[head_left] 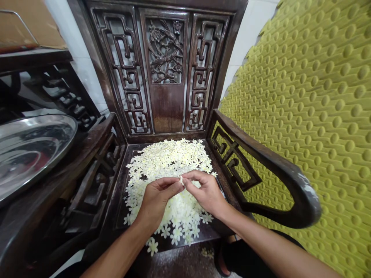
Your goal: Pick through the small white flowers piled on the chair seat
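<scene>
While left hand (pixel 156 202) and right hand (pixel 204 193) pinch one flower (pixel 181 180) between their fingers, loose flowers (pixel 171 160) heap on the chair seat (pixel 119 197). Steel tray (pixel 29 150) sits left.

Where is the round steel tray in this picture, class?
In the head view, the steel tray lies at the far left, just beyond the arm of the carved wooden chair that holds the white flowers.

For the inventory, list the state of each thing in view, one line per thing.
Left hand, fingertips pinching a small white flower.
Right hand, fingertips pinching the same flower.
Loose white flowers, heaped on the seat.
Carved dark wood armchair, upright.
Stainless steel tray, beside the chair, partly out of view.
Yellow-green studded mat, upright beside the chair.
</scene>
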Demonstrator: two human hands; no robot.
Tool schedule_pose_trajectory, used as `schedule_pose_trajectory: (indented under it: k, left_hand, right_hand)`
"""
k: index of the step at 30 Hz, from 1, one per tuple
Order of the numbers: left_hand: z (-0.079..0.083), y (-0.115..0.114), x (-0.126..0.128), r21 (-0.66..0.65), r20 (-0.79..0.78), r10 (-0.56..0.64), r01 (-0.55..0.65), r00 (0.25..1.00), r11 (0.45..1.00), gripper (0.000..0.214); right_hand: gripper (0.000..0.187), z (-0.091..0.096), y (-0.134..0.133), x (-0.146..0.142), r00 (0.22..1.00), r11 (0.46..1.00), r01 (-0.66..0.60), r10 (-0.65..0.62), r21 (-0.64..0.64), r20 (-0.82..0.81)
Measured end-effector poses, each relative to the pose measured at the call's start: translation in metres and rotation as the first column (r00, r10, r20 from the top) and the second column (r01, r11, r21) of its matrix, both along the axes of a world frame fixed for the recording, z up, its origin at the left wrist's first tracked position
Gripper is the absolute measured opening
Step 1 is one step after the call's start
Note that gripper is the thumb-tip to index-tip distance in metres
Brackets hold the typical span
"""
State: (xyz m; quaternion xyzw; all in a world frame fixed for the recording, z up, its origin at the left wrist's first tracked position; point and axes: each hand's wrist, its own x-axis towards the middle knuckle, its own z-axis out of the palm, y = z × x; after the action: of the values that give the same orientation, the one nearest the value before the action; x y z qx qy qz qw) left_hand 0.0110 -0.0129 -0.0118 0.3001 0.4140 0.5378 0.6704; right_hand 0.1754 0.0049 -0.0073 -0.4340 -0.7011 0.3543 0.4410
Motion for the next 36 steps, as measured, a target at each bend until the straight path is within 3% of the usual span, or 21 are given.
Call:
schedule_pose_trajectory:
  k: [5,12,17,22,25,30,36]
  left_hand:
    - [0.000,-0.003,0.002,0.017,-0.005,-0.012,0.012,1.000,1.000,0.020]
    - [0.005,-0.004,0.003,0.107,-0.195,0.017,0.004,0.981,0.994,0.021]
    - [0.003,-0.002,-0.001,0.056,-0.152,-0.002,0.010,0.988,0.998,0.016]
    - [0.002,-0.002,-0.001,-0.087,0.065,-0.043,0.049,0.997,0.995,0.014]
    - [0.004,-0.003,0.000,-0.117,0.148,-0.055,0.072,0.988,0.991,0.015]
    - [0.007,-0.005,0.002,-0.081,0.143,-0.107,0.119,0.984,0.990,0.018]
    - [0.010,-0.006,0.002,-0.058,0.076,-0.112,0.117,0.991,0.991,0.018]
  right_hand:
    - [0.011,0.004,0.002,0.003,0.997,0.996,-0.008,0.001,0.087,0.080]
    - [0.011,0.008,-0.002,0.001,0.976,0.963,-0.044,-0.016,0.267,0.218]
    - [0.010,0.009,-0.007,-0.004,0.991,0.986,-0.043,0.022,0.163,0.132]
    - [0.009,0.007,-0.004,-0.007,0.999,0.998,-0.025,0.023,-0.052,-0.041]
    - [0.009,0.005,-0.001,-0.005,0.997,0.996,-0.038,0.031,-0.082,-0.076]
    - [0.013,0.011,-0.001,0.001,0.996,0.995,-0.028,0.020,0.094,0.091]
    - [0.019,0.013,0.000,0.002,0.954,0.951,-0.106,0.015,0.291,0.298]
